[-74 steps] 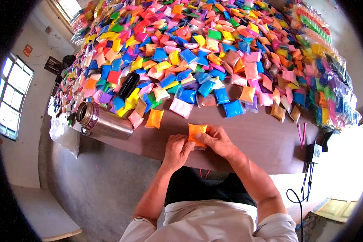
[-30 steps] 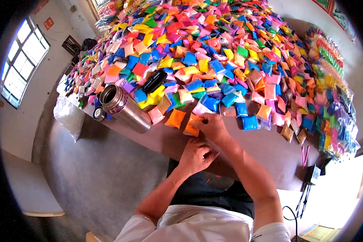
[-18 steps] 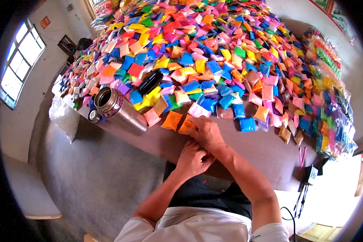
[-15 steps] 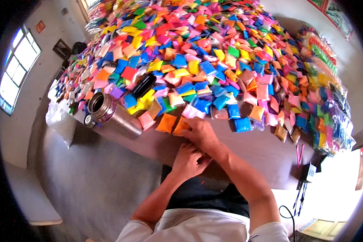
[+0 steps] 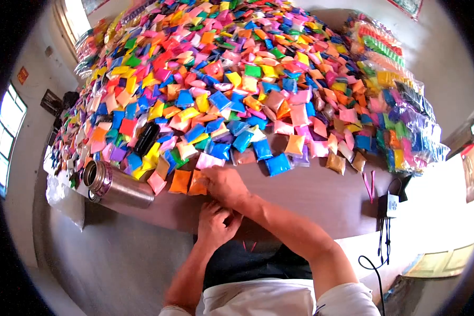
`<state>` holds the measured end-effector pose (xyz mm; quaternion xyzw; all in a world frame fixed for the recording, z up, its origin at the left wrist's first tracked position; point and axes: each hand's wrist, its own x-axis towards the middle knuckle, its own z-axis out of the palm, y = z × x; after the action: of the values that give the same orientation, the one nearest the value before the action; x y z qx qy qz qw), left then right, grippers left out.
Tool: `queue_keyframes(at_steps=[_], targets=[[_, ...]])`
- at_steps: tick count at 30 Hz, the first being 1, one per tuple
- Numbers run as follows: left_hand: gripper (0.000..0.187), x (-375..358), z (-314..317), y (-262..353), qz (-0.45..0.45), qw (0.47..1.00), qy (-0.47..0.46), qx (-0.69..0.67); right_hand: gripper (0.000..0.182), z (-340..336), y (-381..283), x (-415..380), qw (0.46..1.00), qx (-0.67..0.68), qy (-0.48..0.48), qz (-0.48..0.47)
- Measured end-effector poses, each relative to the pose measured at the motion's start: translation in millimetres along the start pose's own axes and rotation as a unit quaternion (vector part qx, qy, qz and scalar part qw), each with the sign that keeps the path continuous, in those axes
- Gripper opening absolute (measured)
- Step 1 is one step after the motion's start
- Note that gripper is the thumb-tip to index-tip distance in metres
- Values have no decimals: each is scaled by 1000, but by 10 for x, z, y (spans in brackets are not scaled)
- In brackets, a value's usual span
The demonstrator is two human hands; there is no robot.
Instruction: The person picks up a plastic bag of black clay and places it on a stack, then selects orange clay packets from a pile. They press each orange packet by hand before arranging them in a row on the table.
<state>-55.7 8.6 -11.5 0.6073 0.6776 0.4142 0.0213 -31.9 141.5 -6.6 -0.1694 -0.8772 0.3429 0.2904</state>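
My right hand [image 5: 227,187] reaches over the front of the table, its fingers closed on the edge of an orange packet [image 5: 197,183]. A second orange packet [image 5: 180,181] lies just left of it. Below and partly overlapped by the right wrist, my left hand [image 5: 216,225] is curled near the table's front edge; whatever its fingers hold is hidden. Thin pink strips [image 5: 250,246] show against the dark clothing on my lap. Beyond the hands rises a large heap of small coloured packets [image 5: 231,100], with a pale pink packet [image 5: 209,161] nearest the right fingertips.
A steel flask [image 5: 123,187] without its lid leans on its side at the table's left. A black cylindrical object [image 5: 147,139] rests among the packets. Larger clear bags [image 5: 413,118] are stacked at right. Pink strips [image 5: 369,187] and a white box with cables [image 5: 389,206] sit near the right edge.
The camera view has turned, so the table and heap appear further left and tilted differently. My right hand stays at the same orange packet, and my left hand remains curled below it.
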Motion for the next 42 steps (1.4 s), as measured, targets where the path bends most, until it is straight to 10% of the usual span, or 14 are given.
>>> queue_keyframes(at_steps=[6, 16, 23, 28, 37, 42], targets=[[22, -22, -43, 23, -5, 1000, -8, 25, 17, -980, 721, 479, 910, -217, 352, 12], [26, -19, -52, 33, -11, 1000, -10, 18, 30, -1647, 1320, 716, 865, -417, 179, 216], [24, -14, -81, 13, -29, 999, -18, -11, 22, -1923, 992, 599, 903, -164, 279, 282], [27, -36, -141, -2, -73, 994, -44, -73, 37, -1696, 497, -202, 869, 415, 166, 210], [29, -14, -131, -50, -38, 993, -19, -109, 30, -750, -155, -827, 826, 512, -115, 208], [31, -20, -146, -27, -24, 997, -38, -57, 29, -512, -35, -885, 813, 531, -85, 222]])
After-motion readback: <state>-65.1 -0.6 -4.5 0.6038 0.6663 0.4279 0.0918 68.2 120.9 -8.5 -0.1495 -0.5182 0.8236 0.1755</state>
